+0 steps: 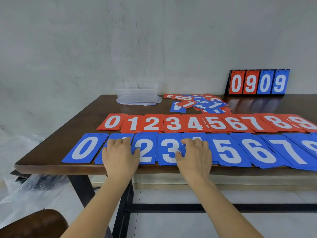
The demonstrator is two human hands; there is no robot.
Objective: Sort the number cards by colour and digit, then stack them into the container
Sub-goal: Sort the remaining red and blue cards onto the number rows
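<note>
We see a glossy dark brown wooden table [82,121]. Across the middle of the frame, along its near edge, lie flat blue rectangular cards with white digits [226,152] in thin stacks. Just above them is a matching row of red cards with white digits [173,123], 0 to 9. Our left hand [120,155] lies flat with fingers together on the blue 1 stack, and our right hand [195,155] lies flat on the blue 4. A loose heap of mixed cards [199,103] sits upper centre, beside a clear plastic rectangular container [137,93]. A flip scoreboard [257,82] reading 0909 stands upper right.
</note>
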